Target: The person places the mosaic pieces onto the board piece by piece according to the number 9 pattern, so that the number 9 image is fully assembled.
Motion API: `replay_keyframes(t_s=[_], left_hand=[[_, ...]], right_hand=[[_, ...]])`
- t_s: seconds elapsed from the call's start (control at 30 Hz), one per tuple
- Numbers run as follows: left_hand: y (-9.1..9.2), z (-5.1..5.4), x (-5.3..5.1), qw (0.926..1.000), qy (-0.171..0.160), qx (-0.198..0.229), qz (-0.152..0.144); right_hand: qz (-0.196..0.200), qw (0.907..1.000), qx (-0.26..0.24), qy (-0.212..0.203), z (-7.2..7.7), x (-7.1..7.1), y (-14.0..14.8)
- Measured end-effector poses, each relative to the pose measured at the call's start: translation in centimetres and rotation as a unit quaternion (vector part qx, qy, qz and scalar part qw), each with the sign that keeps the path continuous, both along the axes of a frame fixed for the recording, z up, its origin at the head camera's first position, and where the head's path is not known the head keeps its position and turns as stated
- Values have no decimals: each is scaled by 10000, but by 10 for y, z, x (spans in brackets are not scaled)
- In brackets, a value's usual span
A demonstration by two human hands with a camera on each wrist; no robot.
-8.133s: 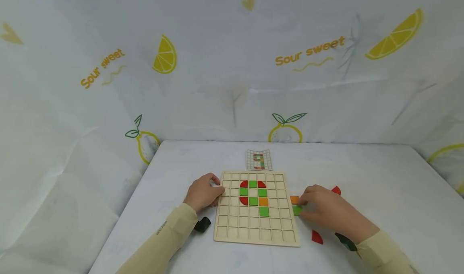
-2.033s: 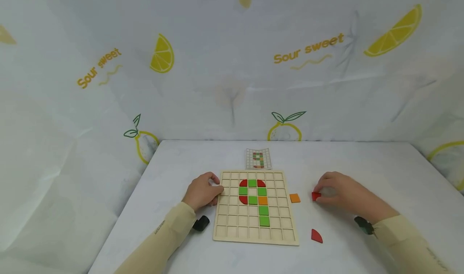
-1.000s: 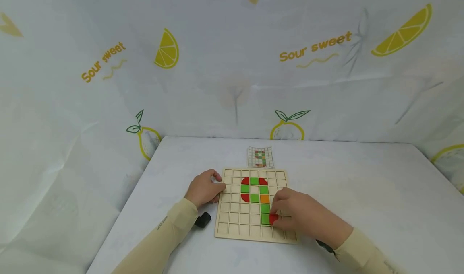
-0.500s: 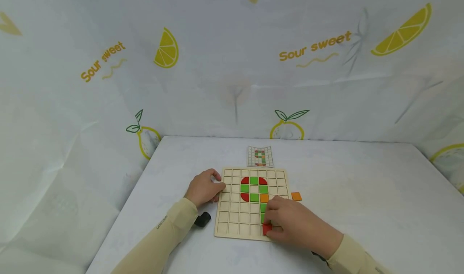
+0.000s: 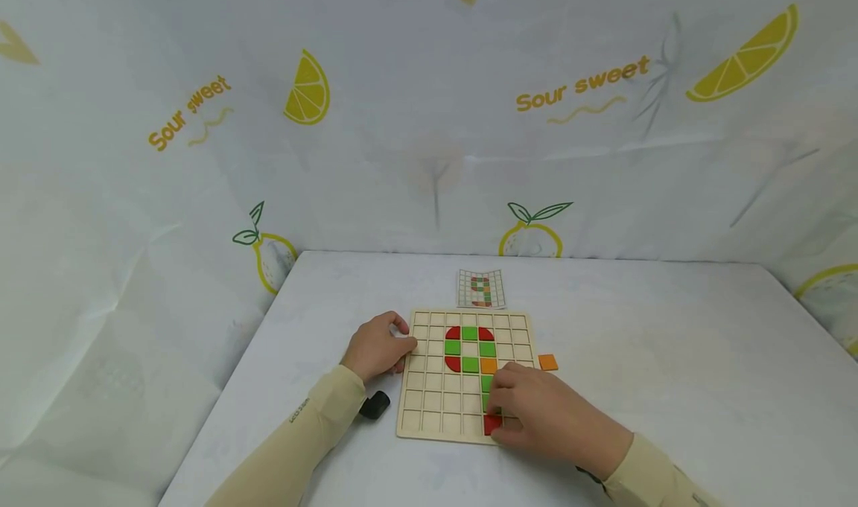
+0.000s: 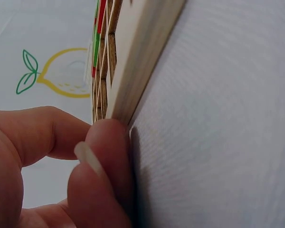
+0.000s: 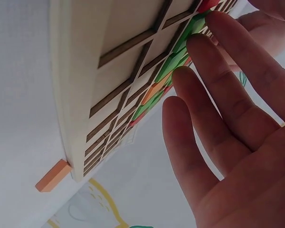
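A wooden grid board [image 5: 432, 422] lies on the table, with red, green and orange tiles set in its cells. My left hand [image 5: 377, 349] grips its left edge, and the left wrist view shows fingertips against the board's side. My right hand [image 5: 544, 412] is over the lower right part of the board. Thumb and index finger pinch a red tile [image 5: 492, 425] in the bottom row, below the green tiles [image 5: 486, 383]. Its right part is hidden by the fingers. In the right wrist view the other fingers [image 7: 185, 118] stretch out above the board.
Just right of the board lies a loose orange tile [image 5: 548, 362]. A small printed card [image 5: 480, 289] with a tile pattern stands behind the board. Black wrist devices [image 5: 375, 405] show beside the sleeves. A white printed cloth [image 5: 402, 157] hangs behind the table.
My right hand took a red tile from the table at right and carried it left to the board's bottom row, where it settles. Earlier, another green tile joined the column. The left hand stays put.
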State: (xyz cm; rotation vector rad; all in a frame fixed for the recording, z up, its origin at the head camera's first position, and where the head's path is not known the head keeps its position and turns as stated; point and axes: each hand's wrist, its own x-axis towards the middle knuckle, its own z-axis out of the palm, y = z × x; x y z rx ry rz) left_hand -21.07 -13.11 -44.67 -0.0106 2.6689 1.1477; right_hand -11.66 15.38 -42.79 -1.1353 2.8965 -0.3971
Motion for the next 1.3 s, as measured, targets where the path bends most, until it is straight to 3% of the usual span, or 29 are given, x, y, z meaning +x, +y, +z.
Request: replay_keyframes(t_s=[0.27,0.5,0.7,0.9,1.1,1.3], left_hand=[[3,0,0,10000,-20,12,-23],[4,-1,0,10000,-20,-25,-40],[3,-1,0,10000,-47,-63,-24],[-2,-1,0,10000,-15,-72,24],[-3,-1,0,10000,-29,-22,13],[-1,-2,-1,10000,-69,22,26]], right_hand=[[-78,9998,-97,144,1,3,9],[-645,9979,-56,17,6,9,34],[-1147,9930,237,-138,1,18,67],[-1484,9885,286,38,-1,21,88],[-1815,9831,80,-218,1,3,102],[-1848,9808,-154,-611,-2,-24,114]])
